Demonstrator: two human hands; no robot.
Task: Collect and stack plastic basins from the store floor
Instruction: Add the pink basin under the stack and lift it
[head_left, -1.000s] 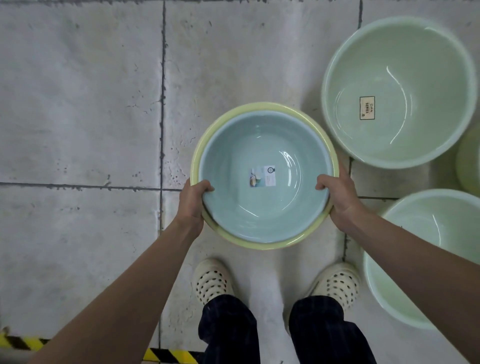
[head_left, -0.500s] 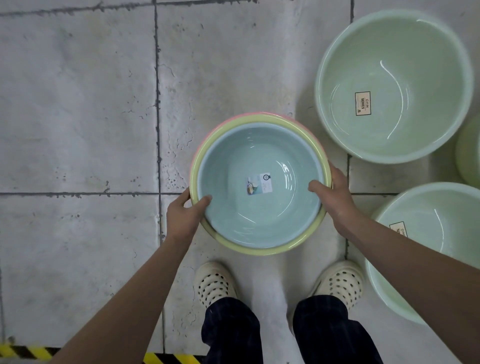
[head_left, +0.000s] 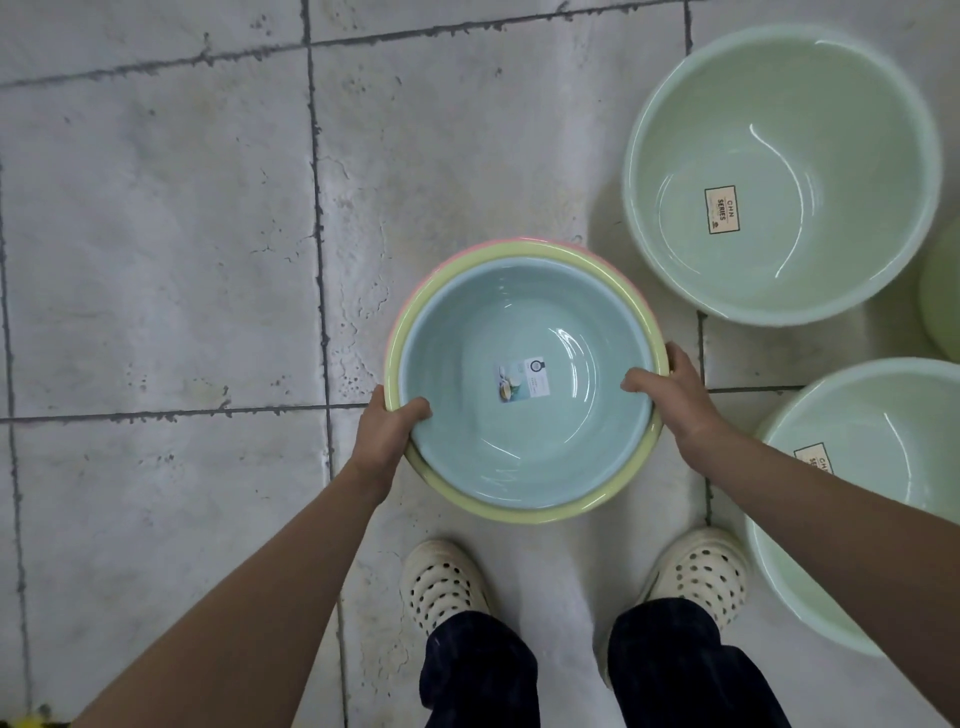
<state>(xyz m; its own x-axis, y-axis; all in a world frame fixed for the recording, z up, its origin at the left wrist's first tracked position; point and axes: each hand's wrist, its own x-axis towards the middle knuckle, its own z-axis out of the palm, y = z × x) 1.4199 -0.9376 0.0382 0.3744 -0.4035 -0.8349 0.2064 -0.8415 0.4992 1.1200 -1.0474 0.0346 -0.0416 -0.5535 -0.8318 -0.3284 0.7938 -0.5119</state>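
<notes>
Stack: 3 basins nested together, in the middle of the view above the person's feet.
Blue basin (head_left: 467, 364): innermost, open side up, with a small sticker (head_left: 519, 379) on its bottom.
Yellow basin (head_left: 498, 512): around the blue one; only its rim shows, widest on the near side.
Pink basin (head_left: 426, 280): outermost, a thin arc of rim showing at the far left of the stack; whether it stands on the floor cannot be told.
Left hand (head_left: 387, 431): grips the near-left rim, thumb hooked over the edge into the blue basin, the other fingers hidden under the rim.
Right hand (head_left: 670, 395): grips the right rim, thumb curled over the edge inside, fingers wrapped round the outside.
Large green basin (head_left: 779, 104): on the floor to the far right, apart from the stack, with a label (head_left: 721, 209) reading "CHN SERIES".
Second green basin (head_left: 883, 415): near right, just beside the right shoe, partly covered by the right forearm, a label showing at the arm's edge.
Third green basin (head_left: 943, 291): a sliver at the right edge, between the other 2.
Floor (head_left: 156, 234): pale grey tiles with dark joints.
Feet: 2 white perforated shoes (head_left: 444, 584) and dark trousers (head_left: 478, 670), directly below the stack.
</notes>
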